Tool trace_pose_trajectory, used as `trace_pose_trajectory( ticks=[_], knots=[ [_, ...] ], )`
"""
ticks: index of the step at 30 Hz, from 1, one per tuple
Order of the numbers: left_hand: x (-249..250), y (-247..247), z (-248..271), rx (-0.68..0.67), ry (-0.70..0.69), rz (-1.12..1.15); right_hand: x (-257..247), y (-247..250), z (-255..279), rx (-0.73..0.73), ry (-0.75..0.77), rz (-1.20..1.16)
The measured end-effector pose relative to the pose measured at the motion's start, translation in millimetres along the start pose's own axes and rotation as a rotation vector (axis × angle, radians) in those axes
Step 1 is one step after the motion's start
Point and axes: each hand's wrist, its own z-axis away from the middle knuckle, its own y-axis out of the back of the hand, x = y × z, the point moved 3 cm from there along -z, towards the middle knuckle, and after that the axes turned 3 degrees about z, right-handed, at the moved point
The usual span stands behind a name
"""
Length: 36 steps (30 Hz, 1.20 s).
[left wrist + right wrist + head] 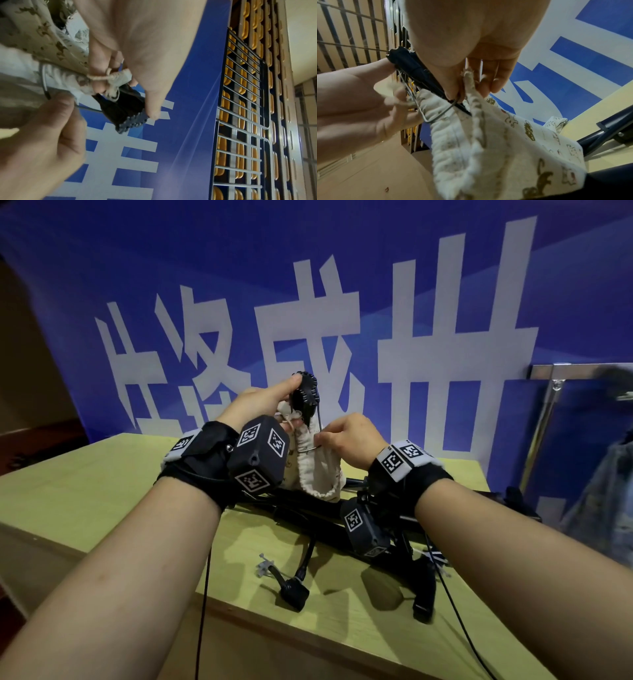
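Note:
A black clip (305, 395) with a ridged end and a thin wire loop (317, 436) is held up above the table. My left hand (286, 402) grips the clip between thumb and fingers (150, 97), together with the gathered top and drawstring (102, 77) of a small cream printed cloth garment (318, 467). My right hand (327, 440) pinches the garment's edge and the wire loop (436, 116) just below the clip (412, 67). The garment (488, 148) hangs down from both hands. The clip's tip is hidden in the cloth.
A light wooden table (102, 474) carries a black folded metal frame (318, 511), a loose black clip (294, 590) and a small clear plastic piece (263, 563). A blue banner with white characters stands behind. Denim cloth (599, 491) hangs at the right.

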Motion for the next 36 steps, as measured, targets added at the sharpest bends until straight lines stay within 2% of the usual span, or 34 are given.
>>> trace_pose_trajectory(
  ticks=[4, 6, 15, 18, 23, 26, 31, 36],
  knots=[
    [5.7, 5.4, 8.1, 0.035, -0.081, -0.429, 1.1, 3.5, -0.8, 0.067, -0.018, 0.022],
    [5.6, 6.0, 7.0, 0.021, -0.122, -0.503, 4.6, 5.8, -2.0, 0.092, -0.037, 0.028],
    [6.1, -2.5, 8.5, -0.100, -0.098, -0.542, 5.2, 7.2, -7.8, 0.032, -0.064, 0.121],
    [5.0, -7.4, 7.6, -0.095, -0.087, -0.595, 4.4, 6.8, -8.7, 0.036, -0.049, 0.116],
    [4.2, -6.7, 6.2, -0.042, -0.054, -0.583, 11.3, 17.5, -5.5, 0.167, -0.045, -0.021],
    [5.1, -8.6, 8.7, -0.056, -0.092, -0.621, 17.7, 27.1, -5.6, 0.264, -0.056, -0.072],
    [3.4, -17.5, 14.8, -0.102, -0.135, -0.527, 8.9, 34.1, -7.4, 0.298, 0.002, -0.154],
    [5.2, -14.4, 17.8, -0.110, -0.132, -0.518, 12.4, 48.8, -4.9, 0.377, -0.027, -0.278]
  ],
)
